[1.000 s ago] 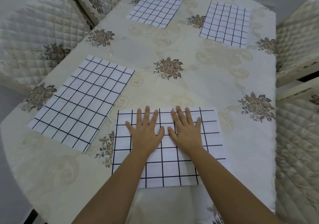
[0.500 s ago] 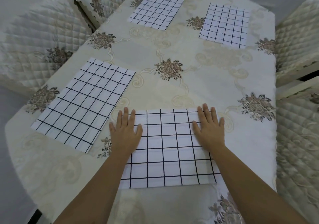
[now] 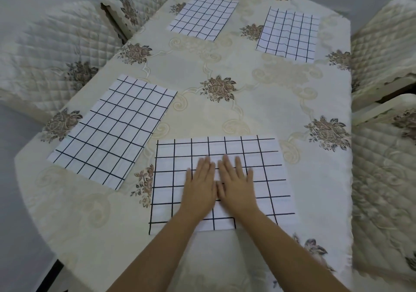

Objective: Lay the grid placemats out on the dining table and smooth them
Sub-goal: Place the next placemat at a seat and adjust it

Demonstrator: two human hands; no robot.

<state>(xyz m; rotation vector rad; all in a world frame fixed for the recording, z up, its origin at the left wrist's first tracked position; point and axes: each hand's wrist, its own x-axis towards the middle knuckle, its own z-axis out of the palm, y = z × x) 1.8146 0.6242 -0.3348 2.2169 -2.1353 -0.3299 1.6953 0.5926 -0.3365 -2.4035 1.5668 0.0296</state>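
Both hands slid from the nearest placemat [image 3: 265, 170] edges to centre, each grip flat open.

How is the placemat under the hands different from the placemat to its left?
The nearest placemat lies square to the near table edge; the left placemat lies at an angle. The nearest one has the left hand and right hand flat on it; the left one is untouched. Both are white with black grid lines.
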